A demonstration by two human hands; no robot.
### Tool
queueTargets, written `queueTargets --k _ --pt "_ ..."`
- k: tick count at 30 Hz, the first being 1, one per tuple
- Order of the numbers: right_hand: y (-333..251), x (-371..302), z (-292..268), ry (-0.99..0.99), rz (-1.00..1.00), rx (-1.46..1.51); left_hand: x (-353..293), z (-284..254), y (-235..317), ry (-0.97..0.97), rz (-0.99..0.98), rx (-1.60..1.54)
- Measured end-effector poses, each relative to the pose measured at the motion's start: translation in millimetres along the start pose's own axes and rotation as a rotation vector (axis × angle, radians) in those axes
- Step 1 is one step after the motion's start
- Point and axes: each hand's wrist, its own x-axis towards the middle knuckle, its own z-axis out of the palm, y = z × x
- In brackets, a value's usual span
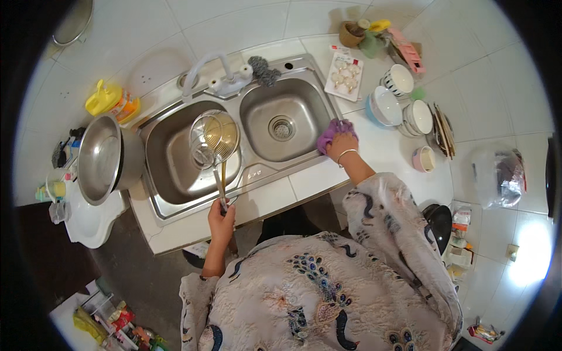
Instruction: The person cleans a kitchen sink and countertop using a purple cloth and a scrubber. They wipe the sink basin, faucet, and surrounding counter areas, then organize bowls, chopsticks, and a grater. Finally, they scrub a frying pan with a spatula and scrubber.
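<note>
My left hand [221,221] is closed around the handle of a wire skimmer [214,133]. Its round mesh head hangs over the left basin of the steel double sink [270,170]. A second, gold-coloured handle shows beside the first, so I cannot tell whether two utensils are held together. At the sink's right edge, my right hand [342,146] presses its fingers into a bunched purple cloth [329,136]. The right basin has a drain strainer [281,127] in its floor.
A white faucet [230,82] and grey scouring pad [264,71] sit behind the sink. Left are a large metal bowl [99,159] and yellow jug [111,100]. Right are several bowls [385,106], a small cup [423,159] and a white tray of round pieces [344,76].
</note>
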Motion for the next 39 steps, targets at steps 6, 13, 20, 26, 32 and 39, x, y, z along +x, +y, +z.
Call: queueTargets --k 6,13,20,26,32,39 --pt "-62.8 -30.2 6.1 0.023 -0.160 0.199 -2.3 -6.5 -0.1 0.047 -0.049 -0.038" --pt "-211.1 -37.5 2.3 0.176 -0.282 0.557 -5.2 -26.8 -9.2 0.112 -0.027 0.082" --pt "-225.1 -47.4 12.1 0.194 -0.623 0.669 -2.0 -33.2 -5.6 0.063 -0.067 0.123" --pt "-90.6 -100.8 39.4 0.308 -0.749 0.694 13.3 -10.2 0.1 -0.068 -0.055 0.122" --pt "22.8 -85.4 55.7 0.391 -0.273 0.701 26.1 35.4 22.4 -0.261 -0.053 0.166" --pt "26.3 -48.7 42.8 0.498 -0.047 1.309 98.1 133.7 18.2 -0.413 -0.151 0.279"
